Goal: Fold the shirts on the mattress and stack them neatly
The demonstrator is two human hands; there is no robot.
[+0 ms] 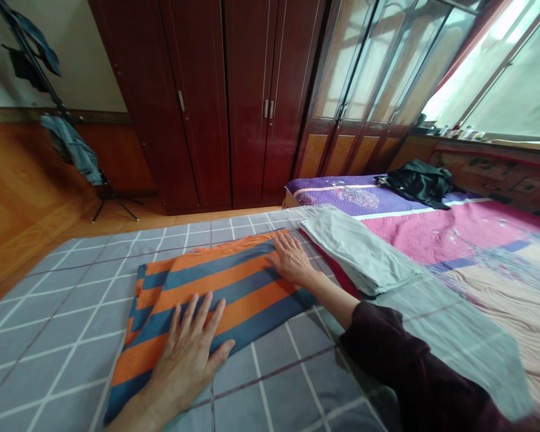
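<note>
Orange-and-blue striped cloth [234,288], folded roughly rectangular (far side rumpled), reaching toward the far edge of the grey checked cover [76,300], left hand [189,348] flat on it, grip spread, right hand [291,259] at its far right corner, grip spread, creased pale fabric [360,246] beside

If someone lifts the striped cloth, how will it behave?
The striped cloth will probably hang floppy, since it lies flat and thin. Its layers may slip apart, as the edges beside the left hand are loose and uneven.
</note>
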